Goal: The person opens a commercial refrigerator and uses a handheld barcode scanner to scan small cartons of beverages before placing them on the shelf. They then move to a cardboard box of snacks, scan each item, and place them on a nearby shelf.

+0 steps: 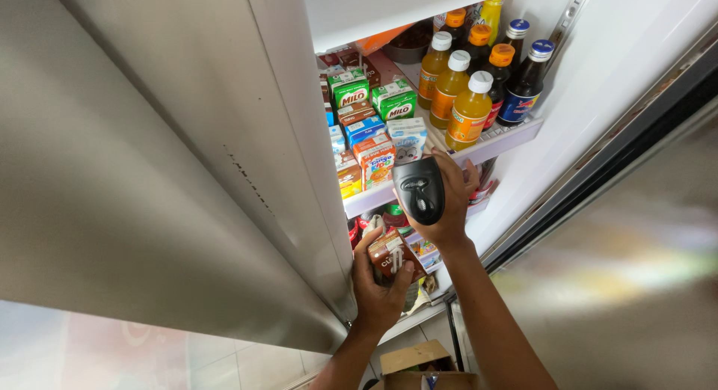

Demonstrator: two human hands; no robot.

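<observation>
Seen from the head camera, looking down into an open fridge, the right hand [447,210] is clenched round a black handheld scanner [419,189], its grip wrapping the handle from behind while the scanner's head tips downward. Just below it, the left hand [380,285] grasps a small brown drink carton [390,257], fingers curled over the carton's top and side and the thumb on its right edge. The carton is tilted, held in front of the lower shelf, directly under the scanner and close to it, though the two do not touch.

Behind the hands, the upper shelf [493,145] is crowded. On its left stand rows of small cartons: green ones [395,100] at the back, then brown, blue and orange ones, with a pale blue and white carton [407,138] just above the scanner. On the right stand orange juice bottles [468,110] with white caps, and beside them dark bottles [525,83] with orange and blue caps. A yellow bottle [491,14] stands farther back.

Below that shelf, more small cartons and packets show around the left hand, partly hidden by it. The steel fridge door [149,180] fills the left of the view, swung open. At the bottom edge, between the forearms, an open cardboard box [416,357] sits on the tiled floor [224,360].
</observation>
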